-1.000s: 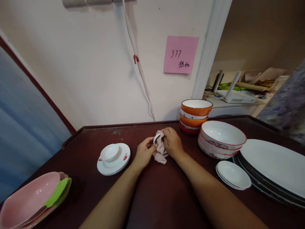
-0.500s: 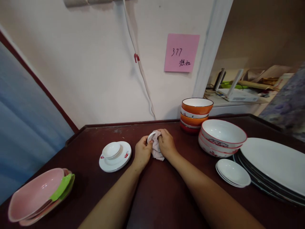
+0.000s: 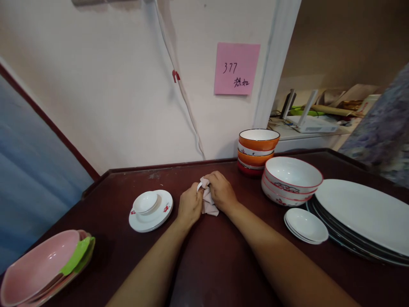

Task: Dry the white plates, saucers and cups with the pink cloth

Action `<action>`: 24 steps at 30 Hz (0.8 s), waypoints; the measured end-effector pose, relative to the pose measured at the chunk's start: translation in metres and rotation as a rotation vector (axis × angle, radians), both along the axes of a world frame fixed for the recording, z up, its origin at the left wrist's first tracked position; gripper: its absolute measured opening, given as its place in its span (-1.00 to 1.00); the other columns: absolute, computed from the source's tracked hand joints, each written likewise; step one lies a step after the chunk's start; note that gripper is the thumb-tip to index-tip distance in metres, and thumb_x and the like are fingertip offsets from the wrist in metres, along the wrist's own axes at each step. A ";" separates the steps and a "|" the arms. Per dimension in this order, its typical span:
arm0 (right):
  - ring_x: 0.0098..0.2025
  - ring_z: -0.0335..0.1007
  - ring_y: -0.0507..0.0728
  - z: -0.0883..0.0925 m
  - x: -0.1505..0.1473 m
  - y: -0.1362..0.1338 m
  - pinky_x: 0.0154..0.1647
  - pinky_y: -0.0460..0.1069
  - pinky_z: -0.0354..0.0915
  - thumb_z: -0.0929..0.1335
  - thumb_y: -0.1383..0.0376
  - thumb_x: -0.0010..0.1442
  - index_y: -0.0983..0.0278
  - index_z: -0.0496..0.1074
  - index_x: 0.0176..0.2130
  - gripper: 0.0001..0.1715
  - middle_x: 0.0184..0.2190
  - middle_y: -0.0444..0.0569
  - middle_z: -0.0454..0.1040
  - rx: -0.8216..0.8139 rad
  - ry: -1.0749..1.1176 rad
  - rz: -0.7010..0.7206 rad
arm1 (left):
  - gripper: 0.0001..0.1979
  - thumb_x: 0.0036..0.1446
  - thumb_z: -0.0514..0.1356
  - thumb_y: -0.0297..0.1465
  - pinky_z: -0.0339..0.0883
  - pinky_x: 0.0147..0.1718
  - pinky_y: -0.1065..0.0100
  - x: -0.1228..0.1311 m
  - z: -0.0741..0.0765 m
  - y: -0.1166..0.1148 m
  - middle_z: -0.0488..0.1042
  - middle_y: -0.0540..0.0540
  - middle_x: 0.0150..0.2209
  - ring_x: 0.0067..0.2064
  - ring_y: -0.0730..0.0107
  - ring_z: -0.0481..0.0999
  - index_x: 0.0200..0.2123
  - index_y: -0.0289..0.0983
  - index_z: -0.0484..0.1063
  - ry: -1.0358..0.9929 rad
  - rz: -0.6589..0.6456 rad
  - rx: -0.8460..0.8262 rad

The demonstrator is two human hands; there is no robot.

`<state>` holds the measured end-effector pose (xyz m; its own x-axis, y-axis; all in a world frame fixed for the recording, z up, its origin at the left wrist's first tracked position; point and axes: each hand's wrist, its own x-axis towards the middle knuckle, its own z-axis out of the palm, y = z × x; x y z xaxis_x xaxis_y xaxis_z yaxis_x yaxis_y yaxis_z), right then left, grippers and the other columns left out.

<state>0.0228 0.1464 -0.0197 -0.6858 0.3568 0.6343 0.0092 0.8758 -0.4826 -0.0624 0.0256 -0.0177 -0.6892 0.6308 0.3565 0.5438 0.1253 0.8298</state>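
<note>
Above the middle of the dark red table (image 3: 211,264), my left hand (image 3: 189,204) is closed on a small white dish (image 3: 200,186), of which only a thin edge shows. My right hand (image 3: 221,192) is closed around a pale pink cloth (image 3: 209,204) and presses it against the dish; the cloth's loose end hangs between the hands. Left of my hands lie stacked white plates (image 3: 162,215) with red flowers, and a small white dish (image 3: 145,201) rests on top of them.
At far left are pink dishes with green leaf-like handles (image 3: 41,264). On the right stand orange and white bowls (image 3: 258,145), white red-rimmed bowls (image 3: 292,179), small white dishes (image 3: 306,226) and large oval plates (image 3: 364,209). A wall with a pink note (image 3: 236,68) rises behind.
The small dish in my hands has turned so that its face is now nearly edge-on, and my right hand has shifted slightly over it with the cloth. The camera view has moved a little.
</note>
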 end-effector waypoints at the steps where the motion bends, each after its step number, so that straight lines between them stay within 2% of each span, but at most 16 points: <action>1: -0.12 0.32 0.16 -0.002 -0.002 0.000 -0.08 0.02 0.26 0.18 0.47 0.22 0.24 0.43 -0.13 -0.67 -0.21 0.04 0.39 -0.057 0.009 0.000 | -0.88 0.12 0.18 -0.34 0.00 -0.40 0.36 -0.001 -0.001 0.000 0.38 0.01 -0.57 -0.51 0.31 0.28 -0.45 -0.15 0.46 -0.008 -0.002 -0.002; 6: -0.18 0.35 0.15 -0.009 -0.016 -0.004 -0.12 0.02 0.26 0.18 0.43 0.21 0.28 0.40 -0.24 -0.76 -0.24 0.05 0.40 -0.294 0.046 -0.038 | -0.78 0.20 0.10 -0.21 0.08 -0.47 0.36 -0.001 -0.002 -0.001 0.40 0.01 -0.60 -0.54 0.31 0.35 -0.32 -0.18 0.47 -0.055 -0.002 -0.014; 8: -0.23 0.36 0.14 -0.012 -0.021 -0.005 -0.17 0.00 0.27 0.17 0.44 0.19 0.27 0.38 -0.30 -0.77 -0.29 0.03 0.43 -0.365 0.037 -0.053 | -0.73 0.21 0.08 -0.19 0.17 -0.42 0.36 -0.001 -0.001 -0.001 0.49 -0.02 -0.48 -0.46 0.30 0.43 -0.19 -0.20 0.46 -0.063 0.013 0.000; 10: -0.29 0.36 0.12 -0.015 -0.022 -0.005 -0.25 -0.03 0.27 0.17 0.47 0.15 0.27 0.36 -0.34 -0.77 -0.36 -0.01 0.44 -0.399 0.023 -0.057 | -0.69 0.21 0.09 -0.19 0.25 -0.29 0.34 -0.001 -0.001 -0.001 0.54 -0.07 -0.29 -0.30 0.26 0.49 -0.09 -0.21 0.44 -0.069 0.014 0.027; 13: -0.27 0.36 0.10 -0.015 -0.017 -0.001 -0.23 -0.04 0.26 0.18 0.50 0.11 0.27 0.37 -0.32 -0.75 -0.34 -0.02 0.44 -0.399 0.028 -0.056 | -0.67 0.21 0.08 -0.22 0.28 -0.13 0.28 -0.003 -0.001 0.001 0.54 -0.08 -0.14 -0.12 0.23 0.48 -0.02 -0.21 0.42 -0.073 -0.057 0.020; 15: -0.20 0.34 0.11 -0.011 -0.011 0.003 -0.16 -0.03 0.25 0.17 0.52 0.10 0.28 0.39 -0.25 -0.69 -0.27 0.01 0.42 -0.341 0.033 -0.076 | -0.65 0.20 0.09 -0.25 0.28 -0.09 0.27 -0.004 -0.002 0.004 0.52 -0.10 -0.09 -0.09 0.24 0.47 0.01 -0.21 0.41 -0.047 -0.041 0.009; 19: -0.15 0.30 0.15 0.000 0.001 0.005 -0.11 0.00 0.22 0.16 0.51 0.16 0.30 0.42 -0.14 -0.63 -0.21 0.06 0.40 -0.090 -0.043 -0.134 | -0.60 0.10 0.17 -0.37 0.31 -0.18 0.29 -0.004 -0.005 0.006 0.49 -0.11 -0.14 -0.23 0.31 0.47 0.05 -0.22 0.36 0.080 0.085 0.004; 22: -0.10 0.27 0.15 0.007 0.005 0.000 -0.09 0.00 0.20 0.21 0.46 0.22 0.25 0.43 -0.09 -0.66 -0.16 0.06 0.40 0.086 -0.076 -0.052 | -0.77 0.05 0.11 -0.51 0.27 -0.23 0.31 -0.002 -0.005 0.005 0.48 -0.06 -0.30 -0.27 0.32 0.43 -0.21 -0.24 0.47 0.194 0.045 -0.066; 24: -0.08 0.26 0.15 0.009 0.004 -0.003 -0.06 0.01 0.18 0.24 0.42 0.23 0.22 0.43 -0.06 -0.68 -0.11 0.04 0.39 0.151 -0.070 0.025 | -0.82 0.00 0.09 -0.56 0.24 -0.27 0.32 -0.001 -0.004 0.004 0.45 -0.05 -0.37 -0.30 0.32 0.40 -0.36 -0.25 0.45 0.210 0.035 -0.090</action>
